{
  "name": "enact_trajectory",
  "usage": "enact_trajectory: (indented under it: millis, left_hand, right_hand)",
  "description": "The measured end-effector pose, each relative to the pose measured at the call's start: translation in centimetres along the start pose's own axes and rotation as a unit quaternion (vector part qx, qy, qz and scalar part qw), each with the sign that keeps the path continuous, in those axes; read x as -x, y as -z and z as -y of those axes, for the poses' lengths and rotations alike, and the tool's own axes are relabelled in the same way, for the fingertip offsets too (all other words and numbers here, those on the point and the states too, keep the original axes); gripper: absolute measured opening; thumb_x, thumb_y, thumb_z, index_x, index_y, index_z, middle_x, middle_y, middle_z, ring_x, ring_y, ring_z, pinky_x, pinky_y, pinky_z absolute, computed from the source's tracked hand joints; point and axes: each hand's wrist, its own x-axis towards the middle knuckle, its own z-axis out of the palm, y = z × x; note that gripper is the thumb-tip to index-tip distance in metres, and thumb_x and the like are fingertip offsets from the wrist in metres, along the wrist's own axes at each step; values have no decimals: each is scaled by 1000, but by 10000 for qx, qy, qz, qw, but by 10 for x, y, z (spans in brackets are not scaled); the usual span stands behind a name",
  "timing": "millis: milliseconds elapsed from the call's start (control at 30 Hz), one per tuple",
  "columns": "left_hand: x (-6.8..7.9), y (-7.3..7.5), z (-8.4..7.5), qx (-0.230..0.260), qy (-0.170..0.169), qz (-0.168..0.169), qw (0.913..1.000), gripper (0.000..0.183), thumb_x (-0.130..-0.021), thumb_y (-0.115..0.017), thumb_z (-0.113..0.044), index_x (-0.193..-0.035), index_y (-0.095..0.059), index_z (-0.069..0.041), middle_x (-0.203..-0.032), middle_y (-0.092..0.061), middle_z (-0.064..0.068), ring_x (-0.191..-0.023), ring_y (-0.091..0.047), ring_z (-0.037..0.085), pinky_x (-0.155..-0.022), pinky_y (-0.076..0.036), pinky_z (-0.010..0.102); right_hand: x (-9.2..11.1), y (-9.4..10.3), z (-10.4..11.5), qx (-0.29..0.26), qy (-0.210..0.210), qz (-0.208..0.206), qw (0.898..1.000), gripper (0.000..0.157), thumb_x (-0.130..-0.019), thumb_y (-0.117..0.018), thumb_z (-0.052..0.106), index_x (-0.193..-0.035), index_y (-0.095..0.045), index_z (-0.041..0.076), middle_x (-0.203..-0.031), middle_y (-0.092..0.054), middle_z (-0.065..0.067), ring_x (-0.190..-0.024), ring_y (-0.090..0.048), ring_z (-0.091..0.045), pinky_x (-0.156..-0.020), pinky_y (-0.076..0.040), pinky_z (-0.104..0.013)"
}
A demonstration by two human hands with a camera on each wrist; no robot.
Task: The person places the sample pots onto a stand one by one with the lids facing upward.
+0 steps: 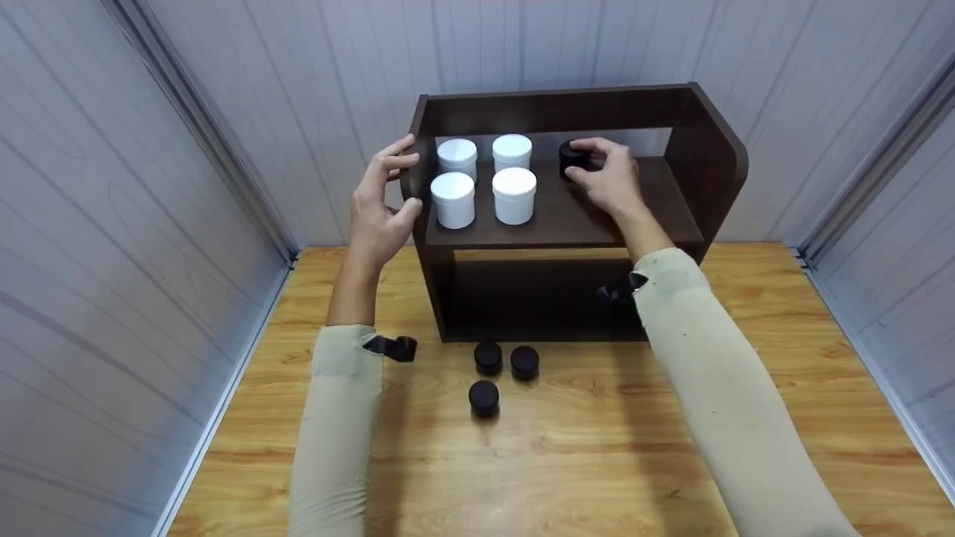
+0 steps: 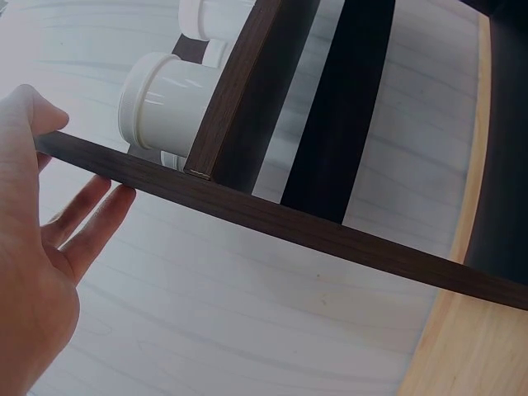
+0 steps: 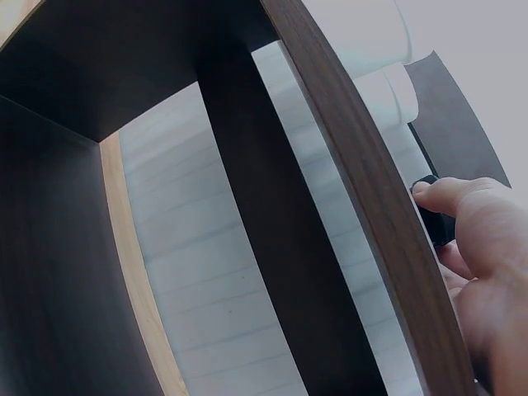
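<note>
My right hand (image 1: 613,179) grips a small black round jar (image 1: 571,158) between thumb and fingers, at the back of the brown shelf's upper board (image 1: 567,220). In the right wrist view the thumb presses the side of the black jar (image 3: 436,216). My left hand (image 1: 379,205) holds the shelf's left side panel; in the left wrist view the thumb lies on one face of that panel (image 2: 247,210) and the fingers on the other. Several white lidded jars (image 1: 515,198) stand in two rows on the upper board, beside the left panel.
Three black jars (image 1: 483,399) stand on the wood-grained surface (image 1: 552,455) in front of the shelf. The shelf has a lower compartment (image 1: 537,298) and a right side panel (image 1: 712,145). Pale panelled walls (image 1: 186,186) rise behind and at both sides.
</note>
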Motion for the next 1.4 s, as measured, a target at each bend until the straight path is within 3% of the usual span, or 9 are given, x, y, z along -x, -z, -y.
enact_trajectory:
  millis: [600, 1100, 1400]
  left_hand:
    - [1, -1, 1, -46, 21, 26, 10000, 50, -90, -63, 2, -140, -68, -3, -169, -61, 12, -158, -57, 27, -122, -51, 47]
    - [-1, -4, 3, -10, 69, 47, 10000, 50, -91, -63, 1, -140, -68, -2, -168, -61, 12, -158, -57, 28, -124, -51, 48]
    - [-1, -7, 5, -19, 137, 36, 9999, 50, -91, -63, 1, -140, -68, -3, -168, -62, 10, -158, -58, 27, -123, -51, 47]
  right_hand:
    - [1, 1, -2, -348, 125, -35, 9993, 43, -102, -78, 6, -145, -74, 4, -160, -67, -20, -156, -61, -31, -129, -46, -38]
    - [17, 10, 1, -374, 376, -11, 9986, 49, -101, -82, 10, -148, -71, 4, -162, -67, -16, -160, -57, -27, -136, -41, -43]
    - [32, 19, -6, -224, 475, 148, 9985, 52, -101, -84, 14, -150, -71, 7, -170, -59, -15, -162, -53, -38, -135, -42, -52]
